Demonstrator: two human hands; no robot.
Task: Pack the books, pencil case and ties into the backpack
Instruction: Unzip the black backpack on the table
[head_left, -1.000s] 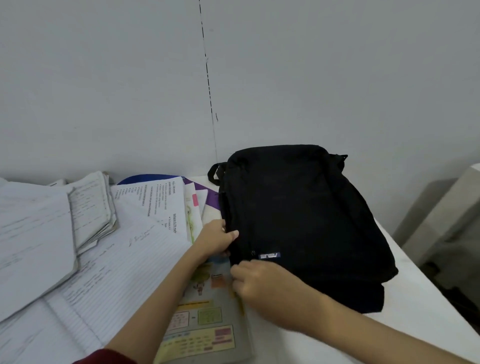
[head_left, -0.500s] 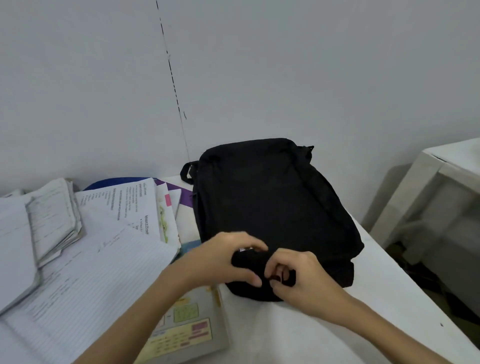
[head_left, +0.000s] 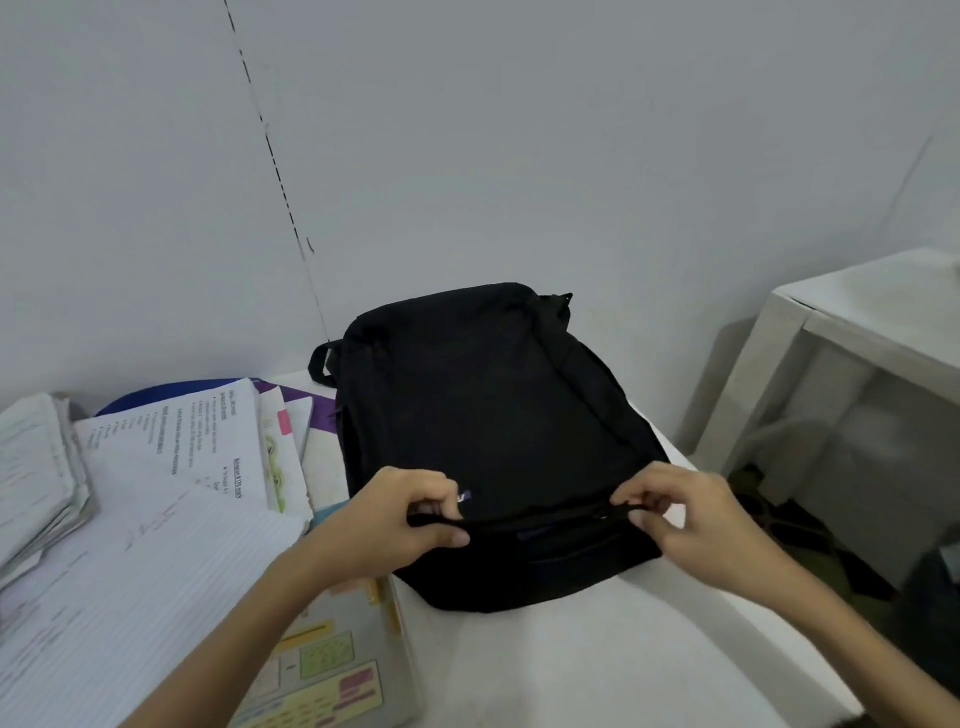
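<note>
A black backpack (head_left: 483, 421) lies flat on the white table (head_left: 571, 660), its near end toward me. My left hand (head_left: 400, 514) pinches the fabric at the left end of the near zipper line. My right hand (head_left: 680, 512) pinches the zipper pull at the right end of that line, and a narrow gap shows between the two hands. Left of the backpack lie open notebooks and printed sheets (head_left: 130, 561), and a colourful book (head_left: 322, 670) sits under my left forearm. No pencil case or ties show.
A stack of papers (head_left: 36, 478) sits at the far left. A blue object (head_left: 171, 395) peeks out behind the sheets. A second white table (head_left: 852, 332) stands to the right across a gap. The grey wall rises just behind the backpack.
My hands were together at the backpack's near left corner. My right hand has since moved right along the zipper line, while my left hand kept hold of the left end.
</note>
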